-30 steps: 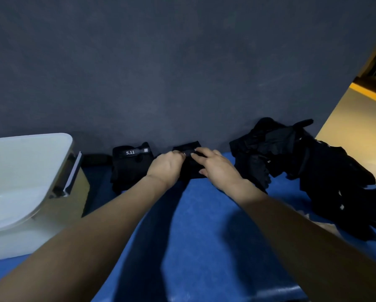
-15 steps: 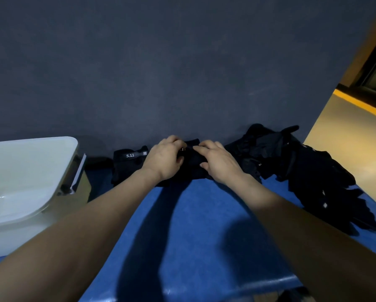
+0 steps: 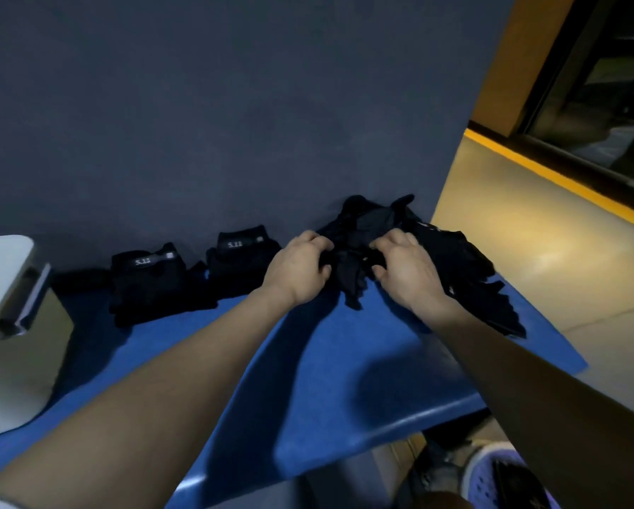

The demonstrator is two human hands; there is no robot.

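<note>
Gloves of black fabric (image 3: 454, 259) lie heaped at the far right of the blue tabletop (image 3: 344, 361), against the dark grey wall (image 3: 234, 123). My left hand (image 3: 299, 270) and right hand (image 3: 407, 270) both curl their fingers into the heap's near edge and grip fabric (probably one glove between them, though it is too dark to tell). A folded black glove bundle with a white label (image 3: 240, 262) sits just left of my left hand, with a second labelled bundle (image 3: 150, 284) beyond it.

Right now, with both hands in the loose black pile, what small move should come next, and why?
Probably pull the black glove clear of the loose pile onto the blue table. Left hand and right hand both grip it; a folded bundle lies beside.
</note>
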